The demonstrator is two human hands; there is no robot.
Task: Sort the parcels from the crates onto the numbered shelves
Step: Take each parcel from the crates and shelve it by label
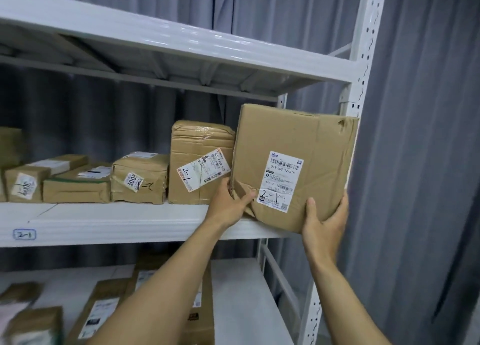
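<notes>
At the shelf (pixel 130 222), both hands grip the parcel (pixel 293 162).

Both hands hold a large cardboard parcel (pixel 293 162) marked 2-1 at the shelf (pixel 104 222) edge: left hand (pixel 230 204) grips its lower left corner, right hand (pixel 324 222) cups its lower right corner. Left of the left hand stands another 2-1 parcel (pixel 200 162).

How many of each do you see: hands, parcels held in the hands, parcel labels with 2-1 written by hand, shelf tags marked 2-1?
Hands: 2, left hand and right hand
Held parcel: 1
Labels with handwritten 2-1: 2, held parcel's label and neighbouring parcel's label
Shelf tag: 1
Total: 6
</notes>
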